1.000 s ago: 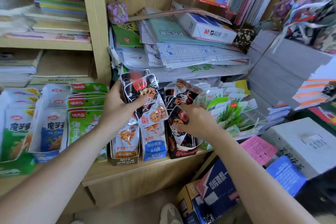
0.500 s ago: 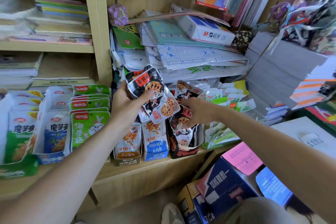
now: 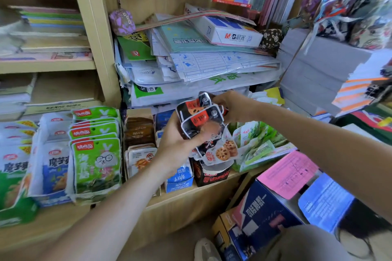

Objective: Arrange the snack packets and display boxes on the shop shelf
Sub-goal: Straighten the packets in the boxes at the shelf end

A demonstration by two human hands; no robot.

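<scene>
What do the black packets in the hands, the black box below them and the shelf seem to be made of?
Black packets: glossy plastic film, probably; they glint and crinkle at the sealed edges.
Black box: printed cardboard, by its stiff folded walls and open cut top.
Shelf: pale wood or wood-look laminate, matt, with faint grain; which one cannot be told.

We have one wide-angle view, worn on the head, looking forward and down at a wooden shelf [image 3: 191,195] from close by. Both forearms reach in from the bottom corners, and the left hand [image 3: 178,146] and right hand [image 3: 231,106] meet near the middle of the frame. The edges bend with the lens. No second view shares the scene.
</scene>
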